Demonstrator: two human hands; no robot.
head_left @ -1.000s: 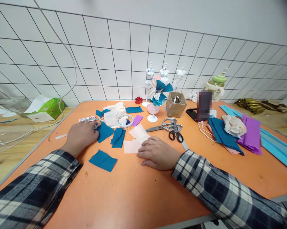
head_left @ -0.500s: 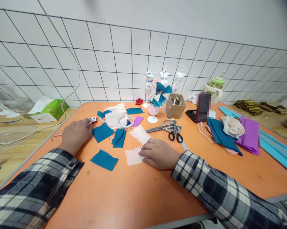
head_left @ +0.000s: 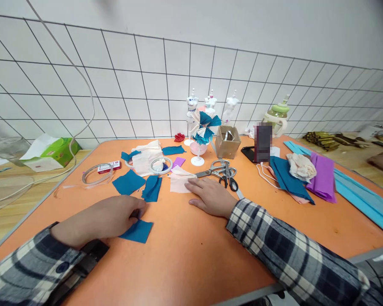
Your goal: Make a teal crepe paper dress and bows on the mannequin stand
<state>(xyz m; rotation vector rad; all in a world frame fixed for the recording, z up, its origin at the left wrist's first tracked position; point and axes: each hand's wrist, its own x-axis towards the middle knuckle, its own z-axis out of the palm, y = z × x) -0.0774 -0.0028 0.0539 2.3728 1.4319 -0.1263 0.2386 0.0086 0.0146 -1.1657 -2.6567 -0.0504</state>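
My left hand (head_left: 114,214) is closed, its fingertips curled down at the far edge of a teal crepe paper piece (head_left: 138,233) lying on the table. The hand covers part of that piece. My right hand (head_left: 212,196) rests palm down with fingers stretched out and the thumb apart. Its fingertips touch the right side of a pale pink crepe paper piece (head_left: 179,185), which overlaps another pale pink piece (head_left: 181,171) behind it. Further teal pieces (head_left: 129,182) lie beyond my left hand. Scissors (head_left: 221,172) sit just past my right hand.
A tape roll (head_left: 161,165), a clear ring-shaped roll (head_left: 92,175), and a red-and-white box (head_left: 109,166) lie left. White mannequin stands (head_left: 231,104), a cardboard box (head_left: 228,144) and a phone (head_left: 263,142) stand at the back. Folded purple paper (head_left: 323,178) lies right.
My left hand has left the red-and-white box and come nearer, to the front teal piece. My right hand has slid the near pink piece away from me, over the other pink one.
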